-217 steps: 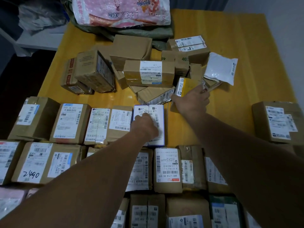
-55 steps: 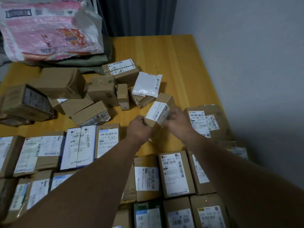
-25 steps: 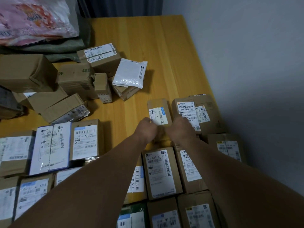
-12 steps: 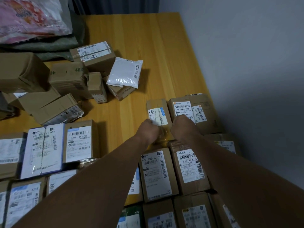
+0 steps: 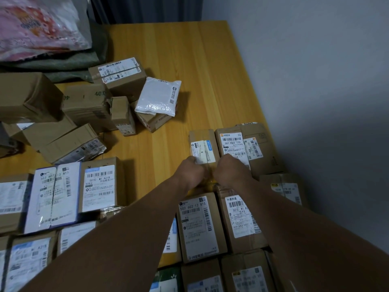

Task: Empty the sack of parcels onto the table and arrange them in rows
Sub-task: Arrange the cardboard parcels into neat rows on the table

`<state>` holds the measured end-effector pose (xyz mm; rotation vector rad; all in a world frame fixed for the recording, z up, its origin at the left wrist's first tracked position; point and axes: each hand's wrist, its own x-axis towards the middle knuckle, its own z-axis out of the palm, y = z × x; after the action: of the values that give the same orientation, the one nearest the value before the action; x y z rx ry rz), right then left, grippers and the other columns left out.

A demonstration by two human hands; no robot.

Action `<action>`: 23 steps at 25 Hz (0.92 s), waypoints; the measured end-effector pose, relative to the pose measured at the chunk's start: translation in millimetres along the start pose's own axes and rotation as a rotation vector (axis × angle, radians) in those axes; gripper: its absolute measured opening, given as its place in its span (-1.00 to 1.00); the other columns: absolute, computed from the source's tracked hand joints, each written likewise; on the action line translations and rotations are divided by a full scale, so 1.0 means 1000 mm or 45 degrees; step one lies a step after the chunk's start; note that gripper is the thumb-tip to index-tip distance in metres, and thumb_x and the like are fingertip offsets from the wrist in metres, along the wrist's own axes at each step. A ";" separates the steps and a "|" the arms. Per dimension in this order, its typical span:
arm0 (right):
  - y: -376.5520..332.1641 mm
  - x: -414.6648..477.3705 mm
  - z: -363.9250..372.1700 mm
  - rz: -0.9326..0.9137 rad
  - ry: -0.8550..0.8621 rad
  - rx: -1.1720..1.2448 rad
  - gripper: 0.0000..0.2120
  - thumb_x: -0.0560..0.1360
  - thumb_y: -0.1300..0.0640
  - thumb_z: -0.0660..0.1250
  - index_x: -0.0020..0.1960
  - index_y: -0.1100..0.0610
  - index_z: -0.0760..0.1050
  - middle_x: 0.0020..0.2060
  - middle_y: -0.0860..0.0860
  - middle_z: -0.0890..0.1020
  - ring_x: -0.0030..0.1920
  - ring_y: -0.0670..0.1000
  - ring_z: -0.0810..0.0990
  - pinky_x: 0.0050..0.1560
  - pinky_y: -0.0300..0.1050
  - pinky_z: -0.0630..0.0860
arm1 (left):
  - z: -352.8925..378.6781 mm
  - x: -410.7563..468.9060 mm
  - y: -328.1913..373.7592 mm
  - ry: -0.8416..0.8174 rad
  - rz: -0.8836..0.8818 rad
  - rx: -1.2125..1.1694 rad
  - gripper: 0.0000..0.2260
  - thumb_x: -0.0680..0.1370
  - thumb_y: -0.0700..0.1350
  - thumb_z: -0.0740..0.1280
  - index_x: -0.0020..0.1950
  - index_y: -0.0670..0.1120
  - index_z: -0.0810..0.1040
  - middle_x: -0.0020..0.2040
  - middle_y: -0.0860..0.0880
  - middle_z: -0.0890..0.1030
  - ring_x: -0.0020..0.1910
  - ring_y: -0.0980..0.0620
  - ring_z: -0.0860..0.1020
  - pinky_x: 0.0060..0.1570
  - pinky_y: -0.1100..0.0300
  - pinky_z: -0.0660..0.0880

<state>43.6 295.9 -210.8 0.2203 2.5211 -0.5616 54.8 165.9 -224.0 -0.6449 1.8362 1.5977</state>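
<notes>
Brown cardboard parcel w/ white label (image 5: 202, 144) lies flat on yellow wooden tabletop (image 5: 189, 60), just beside larger labelled carton (image 5: 259, 148) at its right. L hand (image 5: 190, 171) & R hand (image 5: 228, 172): fingers curled, gripping its near end.

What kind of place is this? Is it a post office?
Probably a small parcel-sorting room, maybe not a real post office: labelled parcels lie in rows on a wooden table, with a big pink sack at the back.

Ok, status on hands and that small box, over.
Gripping small box at near end: left hand, right hand. It lies flat on table, beside large box. Far left, unsorted pile; nothing blocking.
</notes>
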 end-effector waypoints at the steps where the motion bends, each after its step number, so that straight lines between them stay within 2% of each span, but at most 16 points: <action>1: -0.001 0.000 0.000 -0.002 -0.008 0.004 -0.91 0.56 0.15 0.31 -0.02 0.12 0.40 -0.20 0.00 0.50 -0.11 0.09 0.53 -0.24 -0.14 0.35 | 0.001 -0.001 0.001 -0.004 0.000 -0.007 -0.55 0.53 -0.23 0.42 0.41 -0.14 0.43 0.30 -0.07 0.59 0.20 -0.05 0.58 0.15 0.15 0.55; 4: -0.001 0.002 -0.002 -0.001 -0.024 0.006 -0.87 0.55 0.11 0.34 -0.02 0.11 0.40 -0.18 0.01 0.51 -0.10 0.09 0.53 -0.27 -0.15 0.33 | 0.003 -0.001 0.003 0.000 -0.012 -0.027 -0.57 0.54 -0.22 0.42 0.39 -0.14 0.44 0.28 -0.08 0.60 0.19 -0.04 0.59 0.11 0.16 0.54; 8: -0.001 0.006 -0.001 -0.007 -0.017 0.035 -0.83 0.53 0.10 0.35 -0.13 0.09 0.37 -0.29 -0.02 0.46 -0.14 0.09 0.52 -0.31 -0.15 0.33 | 0.002 -0.001 0.003 0.037 -0.046 0.034 -0.68 0.53 -0.18 0.44 0.22 -0.09 0.43 0.22 -0.09 0.60 0.15 -0.04 0.59 0.05 0.11 0.55; 12: -0.008 0.010 -0.002 -0.011 0.015 0.065 -0.82 0.53 0.07 0.38 0.02 0.12 0.43 -0.16 0.01 0.54 -0.04 0.12 0.59 -0.18 -0.10 0.46 | -0.010 -0.004 0.006 0.106 -0.075 0.127 -0.45 0.54 -0.13 0.42 0.46 -0.17 0.29 0.30 -0.12 0.48 0.21 -0.08 0.49 0.27 -0.05 0.50; 14: -0.019 0.012 -0.002 -0.026 0.004 0.057 -0.85 0.52 0.09 0.36 -0.01 0.12 0.41 -0.15 0.03 0.53 -0.03 0.14 0.59 -0.15 -0.08 0.46 | -0.024 -0.008 0.007 0.158 -0.073 0.145 -0.46 0.56 -0.14 0.39 0.48 -0.20 0.27 0.24 -0.12 0.48 0.17 -0.09 0.48 0.27 -0.09 0.50; 17: -0.042 0.012 -0.001 -0.082 -0.010 0.030 -0.86 0.51 0.12 0.30 -0.16 0.10 0.35 -0.25 0.04 0.49 -0.12 0.15 0.55 -0.25 -0.13 0.36 | -0.053 -0.016 0.008 0.274 -0.068 0.174 -0.49 0.56 -0.14 0.37 0.46 -0.19 0.29 0.15 -0.13 0.48 0.15 -0.15 0.51 0.24 -0.13 0.53; 20: -0.073 0.008 0.004 -0.151 -0.032 0.009 -0.90 0.54 0.12 0.26 -0.03 0.12 0.36 -0.24 0.02 0.47 -0.10 0.14 0.53 -0.16 -0.12 0.38 | -0.090 -0.021 0.007 0.406 -0.049 0.169 -0.57 0.57 -0.16 0.34 0.41 -0.17 0.33 0.08 -0.11 0.46 0.09 -0.17 0.53 0.19 -0.14 0.55; 23: -0.096 0.006 0.020 -0.178 -0.047 0.004 -0.89 0.54 0.13 0.26 -0.01 0.13 0.36 -0.25 0.01 0.46 -0.09 0.14 0.54 -0.15 -0.10 0.39 | -0.121 -0.024 0.001 0.528 -0.011 0.173 -0.62 0.57 -0.17 0.33 0.37 -0.17 0.38 0.09 -0.13 0.48 0.08 -0.18 0.54 0.16 -0.14 0.57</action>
<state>22.7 200.8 -195.8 0.0344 2.5136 -0.6186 54.4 45.6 -196.1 -0.9765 2.2101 1.3919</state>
